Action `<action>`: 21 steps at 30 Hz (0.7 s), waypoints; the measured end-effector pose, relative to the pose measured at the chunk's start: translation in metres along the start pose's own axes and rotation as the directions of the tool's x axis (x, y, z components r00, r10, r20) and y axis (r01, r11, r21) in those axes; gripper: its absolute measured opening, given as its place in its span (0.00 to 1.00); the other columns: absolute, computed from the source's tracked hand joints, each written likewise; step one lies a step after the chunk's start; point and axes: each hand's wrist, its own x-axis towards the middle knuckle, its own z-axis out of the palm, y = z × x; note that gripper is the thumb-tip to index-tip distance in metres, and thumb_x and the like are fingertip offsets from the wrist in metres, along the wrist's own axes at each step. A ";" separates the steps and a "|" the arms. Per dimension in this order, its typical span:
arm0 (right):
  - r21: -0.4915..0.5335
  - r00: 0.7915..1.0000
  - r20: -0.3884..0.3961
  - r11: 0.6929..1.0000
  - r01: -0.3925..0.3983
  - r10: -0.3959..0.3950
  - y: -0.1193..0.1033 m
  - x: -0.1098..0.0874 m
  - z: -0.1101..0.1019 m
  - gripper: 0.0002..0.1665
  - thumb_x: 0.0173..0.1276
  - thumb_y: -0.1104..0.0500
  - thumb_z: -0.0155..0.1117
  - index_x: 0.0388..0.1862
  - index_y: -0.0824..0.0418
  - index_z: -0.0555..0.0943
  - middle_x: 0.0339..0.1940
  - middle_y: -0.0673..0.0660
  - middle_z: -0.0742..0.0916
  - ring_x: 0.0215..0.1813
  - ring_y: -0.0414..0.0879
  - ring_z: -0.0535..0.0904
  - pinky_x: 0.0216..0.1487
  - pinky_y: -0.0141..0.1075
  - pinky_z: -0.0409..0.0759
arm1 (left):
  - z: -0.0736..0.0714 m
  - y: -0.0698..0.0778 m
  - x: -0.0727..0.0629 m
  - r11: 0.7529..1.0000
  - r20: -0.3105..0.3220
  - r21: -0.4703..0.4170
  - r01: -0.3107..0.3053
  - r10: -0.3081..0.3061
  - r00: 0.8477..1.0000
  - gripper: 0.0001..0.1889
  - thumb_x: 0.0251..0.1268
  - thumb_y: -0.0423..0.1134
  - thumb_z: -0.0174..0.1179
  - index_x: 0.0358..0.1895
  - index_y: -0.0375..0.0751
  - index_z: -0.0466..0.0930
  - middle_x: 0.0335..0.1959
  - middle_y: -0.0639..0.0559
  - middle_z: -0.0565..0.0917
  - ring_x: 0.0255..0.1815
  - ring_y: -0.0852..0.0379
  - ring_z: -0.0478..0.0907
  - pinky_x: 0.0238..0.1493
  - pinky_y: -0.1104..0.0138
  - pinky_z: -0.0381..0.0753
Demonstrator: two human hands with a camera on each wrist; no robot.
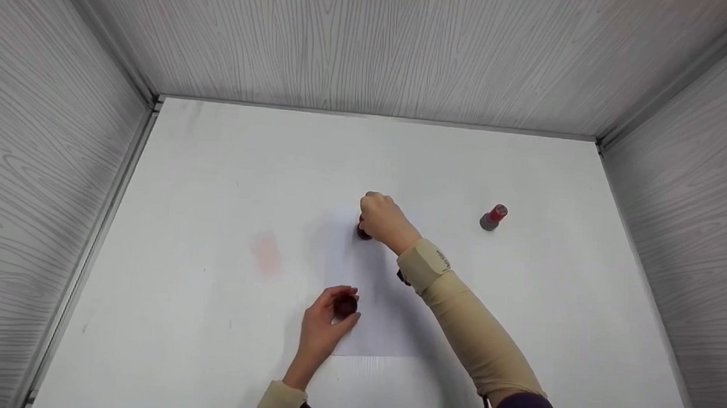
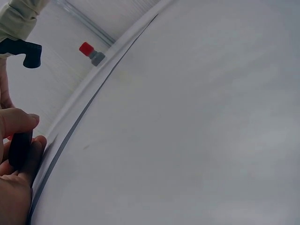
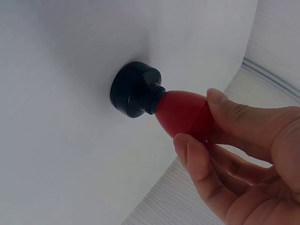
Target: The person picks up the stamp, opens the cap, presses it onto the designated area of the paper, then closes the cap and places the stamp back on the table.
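Work is seemingly standing midway: the right hand [image 1: 389,219] is pinching the red-handled stamp [image 3: 174,110], its black base [image 3: 133,89] facing down at the white paper [image 1: 377,307], while the left hand [image 1: 321,325] is holding a dark round piece [image 1: 345,306], probably its cap. A second stamp [image 1: 493,217] is standing untouched on the tabletop [image 1: 203,171]; the base is hiding any print.

You're facing a white counter [image 1: 215,177], boxed in by a back wall [image 1: 378,49], left wall [image 1: 36,149] and right wall [image 1: 692,215], all grey wood-grain. Grey trim [image 1: 102,234] lines its side edges. Faint pink smudge [image 1: 266,255] left of your centre. Soft shadows.
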 end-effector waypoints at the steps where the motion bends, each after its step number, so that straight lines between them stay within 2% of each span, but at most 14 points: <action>1: 0.002 1.000 -0.007 1.000 0.002 -0.002 0.000 -0.001 0.000 0.03 0.63 0.71 0.65 0.33 0.73 0.82 0.33 0.65 0.83 0.33 0.56 0.82 0.36 0.43 0.83 | 0.000 0.005 0.000 1.000 0.005 -0.010 -0.001 0.001 1.000 0.25 0.53 0.18 0.67 0.57 0.24 0.73 0.56 0.31 0.80 0.59 0.38 0.78 0.62 0.53 0.74; 3: 0.004 1.000 -0.009 1.000 -0.005 0.005 0.000 -0.002 0.001 0.03 0.64 0.70 0.67 0.33 0.72 0.82 0.33 0.64 0.83 0.34 0.55 0.83 0.36 0.42 0.84 | -0.001 0.013 -0.001 1.000 0.011 -0.030 -0.003 0.004 1.000 0.25 0.53 0.18 0.66 0.57 0.22 0.73 0.56 0.30 0.80 0.59 0.37 0.78 0.62 0.52 0.74; 11: 0.008 1.000 0.002 1.000 -0.003 0.003 -0.001 -0.004 -0.002 0.05 0.63 0.68 0.70 0.34 0.72 0.83 0.34 0.64 0.83 0.37 0.57 0.84 0.38 0.42 0.84 | 0.000 0.009 -0.001 0.998 0.002 -0.055 -0.014 0.014 1.000 0.25 0.53 0.17 0.66 0.57 0.22 0.73 0.56 0.30 0.79 0.59 0.37 0.78 0.62 0.53 0.74; 21: 0.019 1.000 0.007 1.000 0.015 -0.015 0.003 -0.004 -0.009 0.04 0.61 0.68 0.71 0.32 0.69 0.84 0.34 0.63 0.85 0.38 0.55 0.83 0.40 0.43 0.82 | -0.001 0.011 -0.001 0.999 0.008 -0.019 -0.051 0.051 0.999 0.24 0.55 0.19 0.66 0.56 0.22 0.73 0.55 0.30 0.80 0.58 0.36 0.78 0.60 0.52 0.76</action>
